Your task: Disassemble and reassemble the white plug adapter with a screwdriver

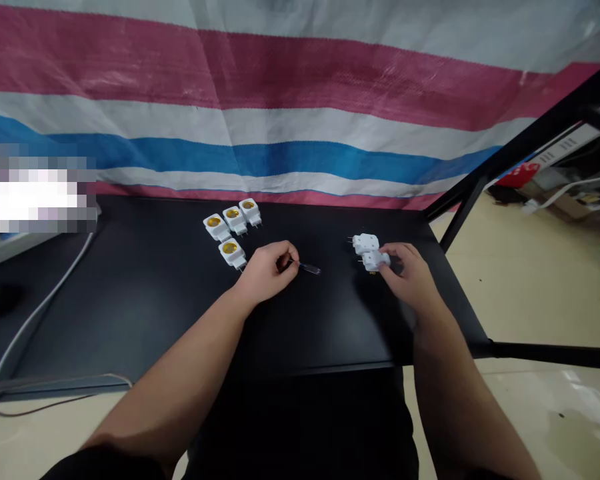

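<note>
Toward the tabletop's [305, 333] right end, the right hand [409, 275] grasped a white plug [372, 259], prongs leftward, just beside another plug [365, 243]; the left hand [269, 270], farther off, pinched a screwdriver [311, 269], handle rightward.

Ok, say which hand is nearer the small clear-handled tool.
Left: the left hand has its fingertips at the thin end of the tool. The right hand is off to the right, at the white plugs.

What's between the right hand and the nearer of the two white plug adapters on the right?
Nothing visible: the right hand has its fingers at the right end of the nearer adapter. The farther adapter lies just beyond, out of the way.
</note>
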The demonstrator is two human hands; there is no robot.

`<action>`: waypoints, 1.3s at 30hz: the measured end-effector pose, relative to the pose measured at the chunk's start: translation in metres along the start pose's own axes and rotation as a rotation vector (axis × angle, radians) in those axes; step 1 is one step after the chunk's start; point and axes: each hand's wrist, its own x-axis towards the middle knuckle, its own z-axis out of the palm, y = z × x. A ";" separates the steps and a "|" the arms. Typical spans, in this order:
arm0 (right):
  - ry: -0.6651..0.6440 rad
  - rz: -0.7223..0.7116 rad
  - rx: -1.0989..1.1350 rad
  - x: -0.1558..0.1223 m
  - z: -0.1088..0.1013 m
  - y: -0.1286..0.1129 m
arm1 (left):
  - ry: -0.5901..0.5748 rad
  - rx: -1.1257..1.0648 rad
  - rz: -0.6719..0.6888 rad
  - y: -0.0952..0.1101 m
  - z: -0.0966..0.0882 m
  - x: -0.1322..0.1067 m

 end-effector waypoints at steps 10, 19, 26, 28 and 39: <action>-0.035 -0.112 0.151 -0.024 0.030 -0.042 | 0.001 0.087 0.048 0.000 -0.001 0.001; -0.146 -0.255 0.219 -0.032 0.058 -0.087 | -0.136 0.150 0.132 -0.005 0.001 -0.001; 0.070 0.087 -0.054 -0.052 0.027 -0.036 | -0.224 0.247 0.027 -0.008 0.010 -0.002; 0.005 0.108 -0.091 -0.056 0.021 -0.021 | -0.221 0.268 -0.005 -0.006 0.011 -0.001; -0.203 -0.168 -0.036 -0.009 0.074 -0.068 | 0.198 0.033 -0.026 -0.008 0.004 0.002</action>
